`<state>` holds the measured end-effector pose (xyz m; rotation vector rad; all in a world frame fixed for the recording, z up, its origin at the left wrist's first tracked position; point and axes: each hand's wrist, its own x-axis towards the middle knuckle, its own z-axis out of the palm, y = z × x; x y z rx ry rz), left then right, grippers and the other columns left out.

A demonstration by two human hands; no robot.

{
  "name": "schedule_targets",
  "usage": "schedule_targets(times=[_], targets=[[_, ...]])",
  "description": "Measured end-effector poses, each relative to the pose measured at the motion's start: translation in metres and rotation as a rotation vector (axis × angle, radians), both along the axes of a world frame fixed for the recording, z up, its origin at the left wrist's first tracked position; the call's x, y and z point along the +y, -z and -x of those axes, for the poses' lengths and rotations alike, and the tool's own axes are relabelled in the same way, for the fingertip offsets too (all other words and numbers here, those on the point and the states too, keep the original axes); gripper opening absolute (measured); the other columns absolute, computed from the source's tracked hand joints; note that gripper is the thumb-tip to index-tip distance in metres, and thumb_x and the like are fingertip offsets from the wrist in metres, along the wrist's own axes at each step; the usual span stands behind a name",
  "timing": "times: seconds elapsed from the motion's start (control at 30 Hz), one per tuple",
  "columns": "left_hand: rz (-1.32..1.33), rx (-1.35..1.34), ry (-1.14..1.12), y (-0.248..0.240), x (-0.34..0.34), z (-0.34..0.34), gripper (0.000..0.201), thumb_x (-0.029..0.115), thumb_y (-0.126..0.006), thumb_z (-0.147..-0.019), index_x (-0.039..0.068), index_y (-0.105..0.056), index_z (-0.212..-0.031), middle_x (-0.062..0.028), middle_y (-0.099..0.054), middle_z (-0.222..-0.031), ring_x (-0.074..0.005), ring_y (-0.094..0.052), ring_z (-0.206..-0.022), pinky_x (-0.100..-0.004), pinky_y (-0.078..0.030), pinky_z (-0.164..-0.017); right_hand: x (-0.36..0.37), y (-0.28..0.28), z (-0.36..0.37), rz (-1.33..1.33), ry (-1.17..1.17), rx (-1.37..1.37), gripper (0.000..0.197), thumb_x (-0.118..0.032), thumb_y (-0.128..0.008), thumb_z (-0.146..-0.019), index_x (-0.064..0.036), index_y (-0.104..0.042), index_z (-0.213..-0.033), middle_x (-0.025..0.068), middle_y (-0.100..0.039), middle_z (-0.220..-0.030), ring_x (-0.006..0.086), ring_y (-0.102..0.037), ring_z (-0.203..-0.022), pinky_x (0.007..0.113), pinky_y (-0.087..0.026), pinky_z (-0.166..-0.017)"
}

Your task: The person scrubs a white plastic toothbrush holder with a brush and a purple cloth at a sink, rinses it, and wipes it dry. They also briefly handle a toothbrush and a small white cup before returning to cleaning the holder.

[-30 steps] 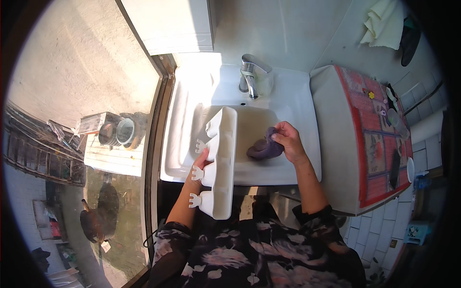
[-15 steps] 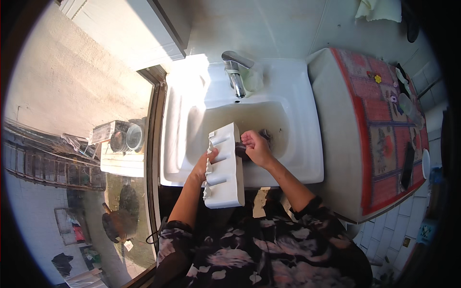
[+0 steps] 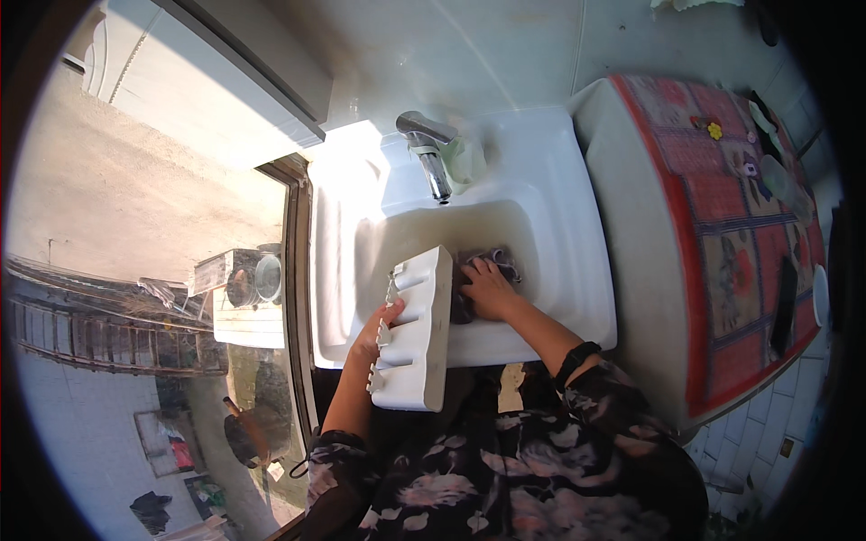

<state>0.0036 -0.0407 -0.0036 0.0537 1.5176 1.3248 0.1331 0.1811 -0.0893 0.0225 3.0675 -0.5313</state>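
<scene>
My left hand (image 3: 381, 326) grips a long white plastic rack (image 3: 413, 338) by its notched side, thumb on top and most fingers hidden beneath. Tilted upright, the rack has a row of hollows along its face and reaches over the front rim of the white sink (image 3: 591, 261). My right hand (image 3: 490, 290) is down in the basin, fingers curled onto a wet, dark purplish cloth (image 3: 502, 260). Part of that cloth hangs under the hand beside the rack. Cloudy water (image 3: 388, 230) stands in the basin.
A chrome faucet (image 3: 428, 153) rises at the back of the sink, a pale green translucent item (image 3: 465, 162) behind it. On the right stands a covered cabinet with a red patterned cloth (image 3: 713, 216) and a dark phone-like slab (image 3: 783, 307). A window frame (image 3: 298, 270) borders the left.
My right hand has gone from a raised, closed pose beside the rack down onto the cloth in the basin. The rack has shifted slightly left and toward me in the picture; the view has tilted.
</scene>
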Motion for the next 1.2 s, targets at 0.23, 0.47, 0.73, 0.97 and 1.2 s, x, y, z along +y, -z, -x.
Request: schedule_targets(times=[0.23, 0.47, 0.73, 0.97, 1.2], targets=[[-0.177, -0.153, -0.327, -0.013, -0.019, 0.007, 0.049, 0.037, -0.057, -0.089, 0.001, -0.052, -0.122, -0.0126, -0.065, -0.100, -0.0198, -0.066, -0.081, -0.0313, -0.054, -0.069, 0.032, -0.011, 0.007, 0.800, 0.458, -0.119, 0.044, -0.044, -0.062, -0.079, -0.0027, -0.063, -0.093, 0.0147, -0.066, -0.089, 0.0301, -0.063, -0.080, 0.041, -0.049, -0.070], [-0.251, -0.163, -0.324, -0.007, -0.016, 0.002, 0.047, 0.036, -0.057, -0.089, 0.001, -0.053, -0.120, -0.0136, -0.065, -0.101, -0.0208, -0.066, -0.083, -0.0315, -0.055, -0.071, 0.019, -0.039, 0.005, -0.259, 0.283, -0.190, 0.065, -0.050, -0.072, -0.067, -0.0044, -0.058, -0.111, 0.0184, -0.053, -0.118, 0.0318, -0.049, -0.109, 0.050, -0.041, -0.088], [-0.214, -0.095, -0.318, -0.004, -0.014, 0.002, 0.049, 0.040, -0.059, -0.088, 0.002, -0.054, -0.120, -0.0130, -0.065, -0.103, -0.0208, -0.066, -0.084, -0.0311, -0.055, -0.072, 0.020, 0.001, 0.012, 0.566, 0.491, -0.293, 0.046, -0.024, -0.072, -0.063, -0.0062, -0.061, -0.104, 0.0189, -0.061, -0.106, 0.0325, -0.060, -0.095, 0.044, -0.048, -0.079], [-0.439, -0.257, -0.343, -0.010, -0.008, -0.002, 0.045, 0.037, -0.062, -0.087, 0.004, -0.054, -0.118, -0.0115, -0.066, -0.098, -0.0205, -0.067, -0.081, -0.0342, -0.057, -0.069, 0.052, -0.060, -0.031, 1.219, 0.448, 0.268, 0.039, -0.005, -0.064, -0.065, -0.0016, -0.060, -0.104, 0.0103, -0.065, -0.091, 0.0208, -0.062, -0.082, 0.033, -0.050, -0.076], [-0.492, -0.236, -0.270, -0.007, 0.013, -0.007, 0.045, 0.038, -0.061, -0.087, 0.003, -0.055, -0.115, -0.0104, -0.066, -0.096, -0.0182, -0.067, -0.077, -0.0318, -0.056, -0.067, 0.066, -0.072, -0.091, 1.320, 0.783, 0.261, 0.027, -0.013, -0.070, -0.075, 0.0018, -0.060, -0.095, 0.0059, -0.063, -0.087, 0.0141, -0.061, -0.080, 0.028, -0.050, -0.075]])
